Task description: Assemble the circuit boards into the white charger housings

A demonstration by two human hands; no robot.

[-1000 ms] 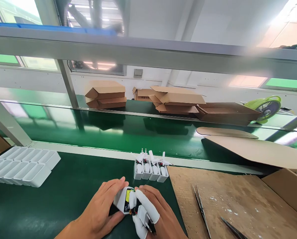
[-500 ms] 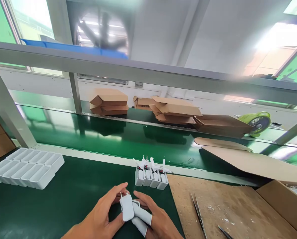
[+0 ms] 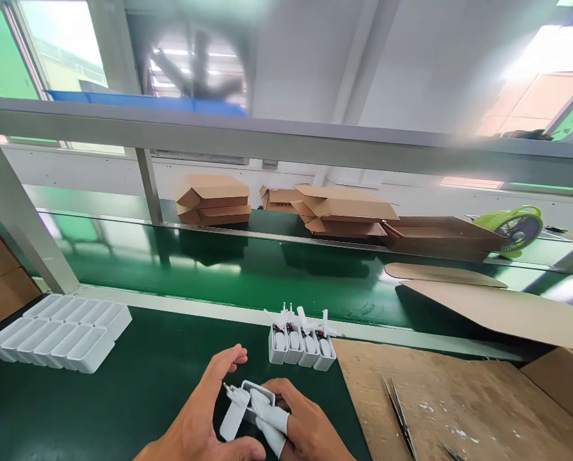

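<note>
Both hands (image 3: pixel 248 422) now splitting plug cover (image 3: pixel 232 415) from charger shell (image 3: pixel 257 396), left fingers lifted

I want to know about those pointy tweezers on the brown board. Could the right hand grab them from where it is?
Probably yes, once it lets go. The right hand is holding a white charger part, but the tweezers lie bare on the board beside it, with nothing in between.
</note>
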